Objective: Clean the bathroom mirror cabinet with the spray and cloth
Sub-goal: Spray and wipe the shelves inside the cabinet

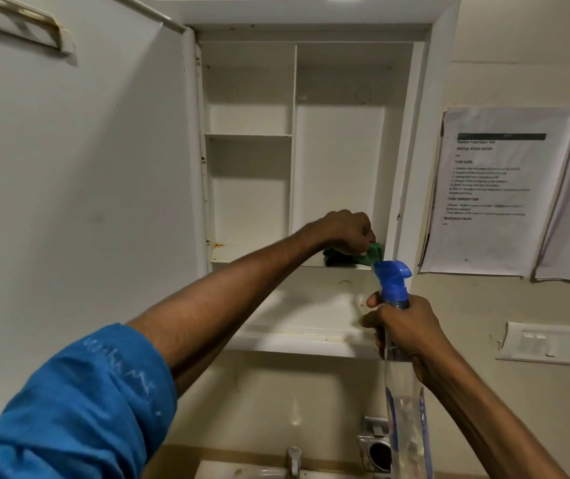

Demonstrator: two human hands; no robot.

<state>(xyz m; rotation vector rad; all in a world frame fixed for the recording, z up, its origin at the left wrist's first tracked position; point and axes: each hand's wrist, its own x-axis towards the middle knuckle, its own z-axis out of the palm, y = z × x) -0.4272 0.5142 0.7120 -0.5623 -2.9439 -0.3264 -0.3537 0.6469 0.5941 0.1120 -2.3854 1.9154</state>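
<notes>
The green cloth (373, 254) lies on the bottom shelf of the open cabinet (411, 133), in the right-hand compartment near its right wall, bunched under the left hand (344, 231), whose grip is a closed fist over it. The right hand (402, 326) has its grip wrapped round the neck of the spray (397, 305), held upright just below and in front of the cabinet's lower ledge, its blue nozzle close to the cloth. From here, I'd judge the main risk is the open door (86, 150) swinging back against the outstretched left arm, or the nozzle knocking the ledge if the bottle is lifted carelessly; a squeeze at this angle would likely wet the hand rather than the shelf. The rusty stain in the left compartment's lower corner could be missed if wiping stays on the right. On the wall, a paper (494, 188) carries headings that seem to read "INITIAL SCENE SETUP", "TASK GOAL" and "TASK DESCRIPTION"; the finer lines are too blurred. The bottle's label cannot be read.
</notes>
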